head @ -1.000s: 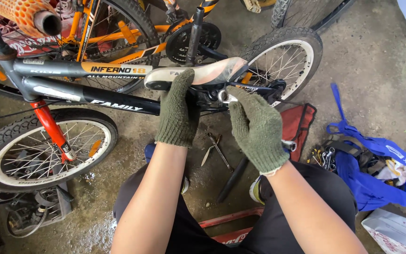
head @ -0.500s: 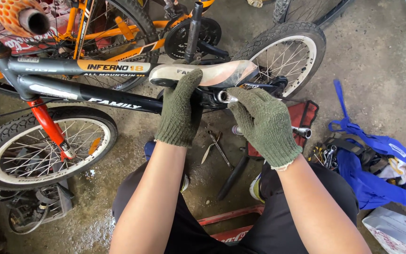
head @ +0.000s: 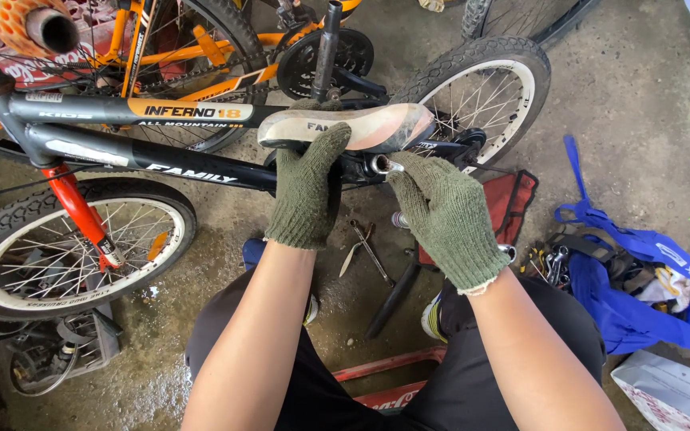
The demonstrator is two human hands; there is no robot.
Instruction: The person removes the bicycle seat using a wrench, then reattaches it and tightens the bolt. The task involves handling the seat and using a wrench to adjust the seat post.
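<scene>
Both hands work at the saddle (head: 345,128), lying left-right: left hand (head: 305,191) grips its underside, right hand (head: 445,211) clenches a wrench (head: 382,166) nearer its rear.

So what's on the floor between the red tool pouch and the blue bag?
In the head view, a small heap of metal tools lies between the red pouch and the blue bag.

yellow frame label (head: 189,110), white packet (head: 672,395) bottom right
</scene>
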